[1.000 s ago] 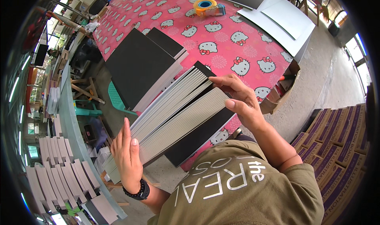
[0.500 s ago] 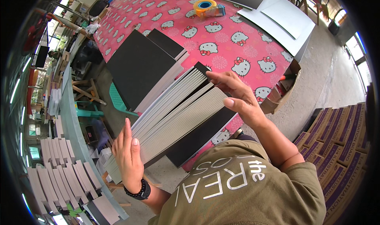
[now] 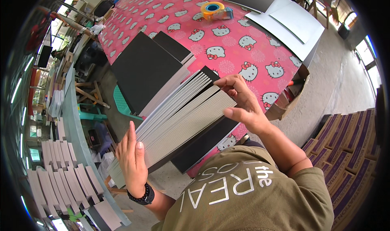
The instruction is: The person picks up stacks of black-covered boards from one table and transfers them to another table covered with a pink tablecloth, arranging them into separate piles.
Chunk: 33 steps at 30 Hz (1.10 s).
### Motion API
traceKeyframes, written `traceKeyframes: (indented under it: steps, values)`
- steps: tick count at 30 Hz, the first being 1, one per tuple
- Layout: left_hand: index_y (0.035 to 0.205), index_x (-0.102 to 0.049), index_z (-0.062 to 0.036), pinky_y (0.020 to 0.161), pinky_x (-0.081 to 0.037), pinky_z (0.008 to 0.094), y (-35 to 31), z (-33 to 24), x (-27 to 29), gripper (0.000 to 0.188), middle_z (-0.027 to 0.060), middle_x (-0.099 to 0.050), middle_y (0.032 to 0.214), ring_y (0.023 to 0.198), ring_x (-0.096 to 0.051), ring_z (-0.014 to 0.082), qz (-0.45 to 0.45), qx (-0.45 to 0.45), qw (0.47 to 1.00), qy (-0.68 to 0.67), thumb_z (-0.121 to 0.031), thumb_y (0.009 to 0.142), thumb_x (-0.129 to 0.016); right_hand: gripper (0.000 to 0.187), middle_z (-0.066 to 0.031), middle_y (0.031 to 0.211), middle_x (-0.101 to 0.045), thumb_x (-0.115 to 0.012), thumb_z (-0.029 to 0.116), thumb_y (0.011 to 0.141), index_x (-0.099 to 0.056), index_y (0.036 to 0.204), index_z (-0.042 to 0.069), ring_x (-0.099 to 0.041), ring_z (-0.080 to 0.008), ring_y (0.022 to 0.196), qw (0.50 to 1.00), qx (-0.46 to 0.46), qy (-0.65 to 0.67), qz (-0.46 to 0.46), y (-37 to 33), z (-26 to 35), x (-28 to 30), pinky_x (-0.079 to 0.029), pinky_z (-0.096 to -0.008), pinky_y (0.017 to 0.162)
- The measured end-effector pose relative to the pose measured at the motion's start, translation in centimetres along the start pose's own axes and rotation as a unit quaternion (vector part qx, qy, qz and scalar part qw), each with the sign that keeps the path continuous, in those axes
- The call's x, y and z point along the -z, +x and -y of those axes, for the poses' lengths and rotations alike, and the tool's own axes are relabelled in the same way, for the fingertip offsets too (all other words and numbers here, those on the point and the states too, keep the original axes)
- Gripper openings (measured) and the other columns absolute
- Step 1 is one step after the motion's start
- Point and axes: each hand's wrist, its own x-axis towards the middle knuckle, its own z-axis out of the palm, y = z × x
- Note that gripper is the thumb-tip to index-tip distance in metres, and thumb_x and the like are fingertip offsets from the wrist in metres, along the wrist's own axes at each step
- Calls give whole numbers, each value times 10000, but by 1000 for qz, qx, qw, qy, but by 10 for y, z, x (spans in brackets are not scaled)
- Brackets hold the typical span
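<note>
A thick stack of grey-white boards (image 3: 183, 125), with some black sheets among them, stands on edge in front of me, partly fanned at its far side. My left hand (image 3: 134, 156) lies flat against the stack's left end, fingers stretched out and thumb resting on the board edges. At the right end, my right hand (image 3: 243, 105) has curled fingers on the far corner and its thumb on the near corner, with board edges between them. Just beyond lies a pile of black-topped boards (image 3: 144, 70). A black board (image 3: 207, 143) is partly visible under the stack's near side.
A pink patterned table (image 3: 227, 48) spreads ahead, bearing a yellow tape dispenser (image 3: 213, 10) and white sheets (image 3: 284, 26). An open cardboard box (image 3: 290, 99) sits at its right edge. Stacked cartons (image 3: 345, 149) stand lower right; board stacks (image 3: 65, 186) fill a left-hand bench.
My right thumb has moved slightly left and down along the board edges, and its fingers have shifted a little. The left hand stays nearly in place. The view has shifted slightly.
</note>
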Motion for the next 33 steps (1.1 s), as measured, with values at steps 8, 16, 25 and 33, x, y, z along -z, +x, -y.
traceKeyframes:
  steps: [8,16,25,33]
  values:
    - [1344,-372,-87,972,-273,399,1,4,-2,468,109,-492,1234,1096,-449,283,-10,2,1000,27,-317,942,-315,539,-82,1069,-440,-627,286,678,-445,1114,26,-407,-203,974,997,24,-66,-34,3,-7,-8,-313,-333,902]
    - [1346,-368,-90,960,-280,396,-1,3,-3,471,100,-490,1235,1062,-465,269,-26,-13,999,36,-326,943,-302,609,-71,1025,-453,-545,332,753,-432,1247,-5,-436,-178,978,999,-5,43,-12,7,-6,-9,-316,-308,908]
    - [1358,-350,-111,964,-278,397,-1,2,-2,479,92,-491,1237,1062,-465,265,-23,-8,999,39,-347,946,-293,599,-76,997,-455,-544,339,751,-486,1238,-6,-451,-178,985,999,4,30,-11,6,-7,-5,-326,-297,896]
    - [1359,-354,-126,968,-275,394,-2,4,-3,487,81,-494,1235,1062,-467,253,-31,-7,998,47,-377,946,-290,622,-77,1042,-446,-576,334,721,-477,1235,0,-446,-195,1049,999,-14,37,-3,8,-1,-8,-307,-316,947]
